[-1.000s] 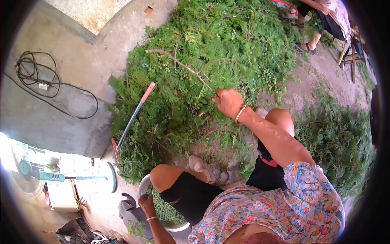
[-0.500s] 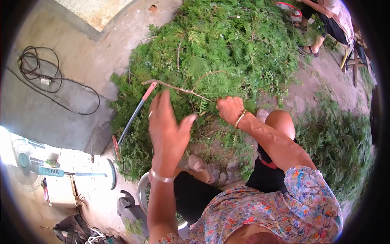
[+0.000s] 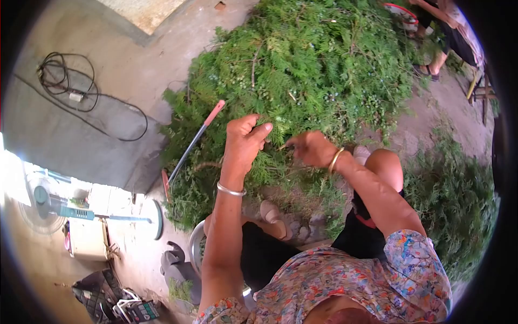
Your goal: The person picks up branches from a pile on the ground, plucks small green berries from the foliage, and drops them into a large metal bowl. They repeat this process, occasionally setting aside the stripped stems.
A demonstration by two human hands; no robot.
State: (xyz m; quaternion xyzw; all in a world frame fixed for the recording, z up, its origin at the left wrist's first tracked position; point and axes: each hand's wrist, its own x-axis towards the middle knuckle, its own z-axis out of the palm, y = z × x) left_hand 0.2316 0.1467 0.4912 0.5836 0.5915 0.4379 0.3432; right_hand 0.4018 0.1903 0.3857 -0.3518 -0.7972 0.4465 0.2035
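Observation:
My left hand point(image 3: 247, 141), with a silver bracelet, is closed over the green branches, thumb against curled fingers; what it grips is unclear among the foliage. To its right, my right hand point(image 3: 313, 148), with a gold bracelet, is closed and slightly blurred, around the end of a thin twig point(image 3: 284, 145). Both hands are apart, above the lower part of a large pile of leafy branches point(image 3: 318, 65) with small pale berries. A brown stem point(image 3: 208, 164) shows left of my left wrist; whether it joins the twig is hidden.
A long-handled tool point(image 3: 193, 144) with red grips leans on the pile's left side. Darker branches point(image 3: 453, 183) lie right. A co-worker's leg point(image 3: 438, 62) and a red-rimmed basin point(image 3: 402, 11) are upper right. Cable point(image 3: 67, 89), fan point(image 3: 46, 202) and a metal-rimmed container point(image 3: 196, 245) stand left.
My left hand has gone from open and blurred to closed, nearer my right hand. The long branch that my right hand held up no longer shows clearly. The view has shifted slightly.

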